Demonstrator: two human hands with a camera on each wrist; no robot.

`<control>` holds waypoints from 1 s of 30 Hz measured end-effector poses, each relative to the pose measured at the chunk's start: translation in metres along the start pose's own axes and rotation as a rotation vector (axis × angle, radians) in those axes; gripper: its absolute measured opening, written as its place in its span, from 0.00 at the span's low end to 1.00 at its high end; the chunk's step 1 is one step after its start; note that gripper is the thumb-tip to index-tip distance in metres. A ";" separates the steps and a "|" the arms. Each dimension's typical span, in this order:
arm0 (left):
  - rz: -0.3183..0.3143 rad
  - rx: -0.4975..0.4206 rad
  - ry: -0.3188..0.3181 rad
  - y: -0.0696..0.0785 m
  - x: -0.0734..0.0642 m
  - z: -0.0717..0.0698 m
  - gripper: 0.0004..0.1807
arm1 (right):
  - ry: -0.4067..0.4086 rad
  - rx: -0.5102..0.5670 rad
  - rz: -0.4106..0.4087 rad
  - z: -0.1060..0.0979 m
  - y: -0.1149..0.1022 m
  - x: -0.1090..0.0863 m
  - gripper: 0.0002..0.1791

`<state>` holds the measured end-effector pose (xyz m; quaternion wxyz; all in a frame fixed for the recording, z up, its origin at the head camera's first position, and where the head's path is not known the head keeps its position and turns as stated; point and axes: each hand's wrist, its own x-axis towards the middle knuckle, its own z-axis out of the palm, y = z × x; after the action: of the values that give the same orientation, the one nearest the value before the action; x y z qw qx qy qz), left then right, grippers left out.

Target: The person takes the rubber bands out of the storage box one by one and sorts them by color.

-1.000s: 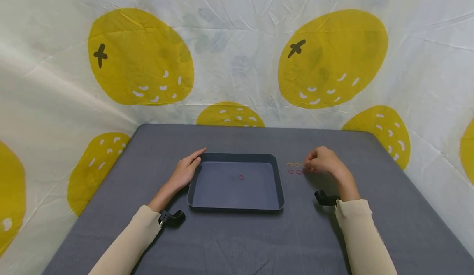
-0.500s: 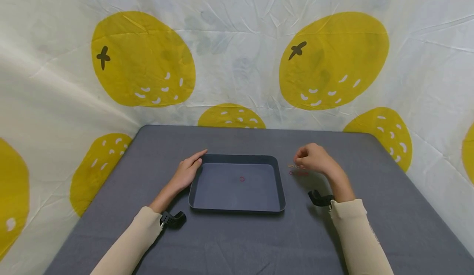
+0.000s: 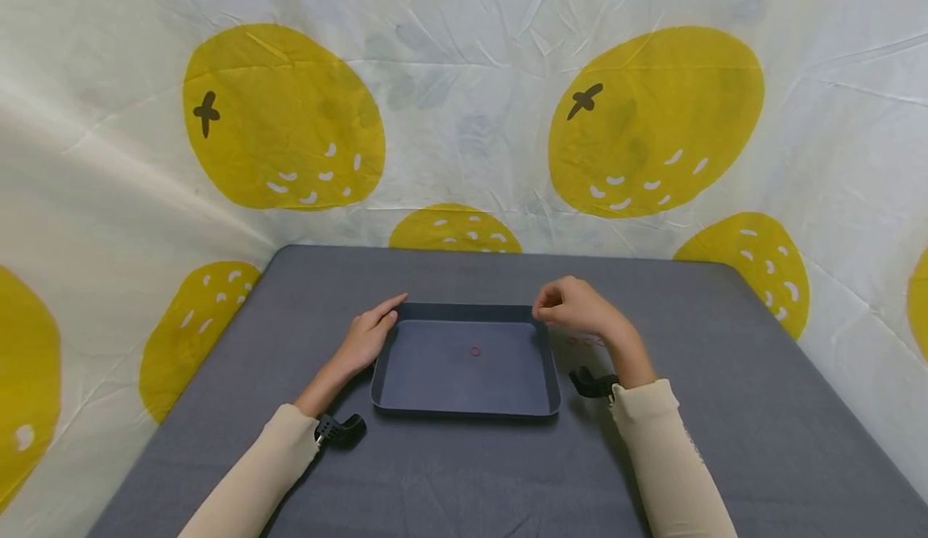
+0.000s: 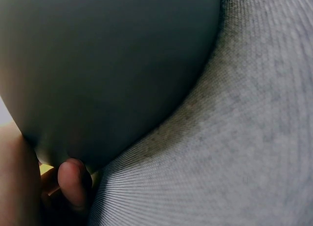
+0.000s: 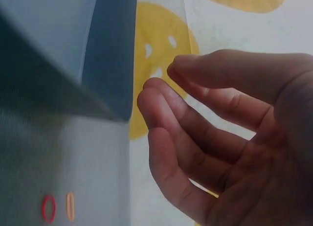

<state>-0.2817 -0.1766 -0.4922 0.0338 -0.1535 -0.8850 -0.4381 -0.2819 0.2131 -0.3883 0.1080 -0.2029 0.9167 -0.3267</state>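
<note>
In the head view, my left hand [image 3: 365, 337] holds the left wall of a dark grey rectangular tray [image 3: 464, 411] near its far corner. The left wrist view has a fingertip [image 4: 72, 179] against the tray's outside [image 4: 107, 79]. My right hand [image 3: 580, 308] hovers at the tray's far right corner, fingers curled and thumb tip close to the index finger. Whether anything sits between them is hidden. A red rubber band [image 3: 474, 351] lies inside the tray. Right of it on the table are red bands [image 3: 573, 341]; the right wrist view also has an orange band [image 5: 70, 206].
A grey cloth covers the table [image 3: 449, 473]. Behind it hangs a white curtain [image 3: 464, 135] with large yellow fruit prints. Each wrist wears a black camera mount, such as the right mount [image 3: 593, 382].
My right hand has left the rows of bands and moved leftward to the tray's far right corner, fingers still curled. The left hand and the tray have stayed in place.
</note>
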 end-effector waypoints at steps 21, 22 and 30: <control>0.015 -0.002 0.013 0.000 0.002 0.001 0.24 | -0.079 0.022 -0.156 0.030 -0.029 0.027 0.08; 0.016 0.001 0.017 0.000 0.002 0.001 0.24 | -0.081 0.022 -0.161 0.032 -0.030 0.028 0.08; 0.001 0.003 0.021 -0.001 0.001 0.000 0.24 | -0.119 0.000 -0.205 0.052 -0.030 0.041 0.04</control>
<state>-0.2831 -0.1771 -0.4926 0.0436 -0.1495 -0.8852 -0.4385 -0.2918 0.1446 -0.4115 0.1284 -0.3147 0.8830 -0.3236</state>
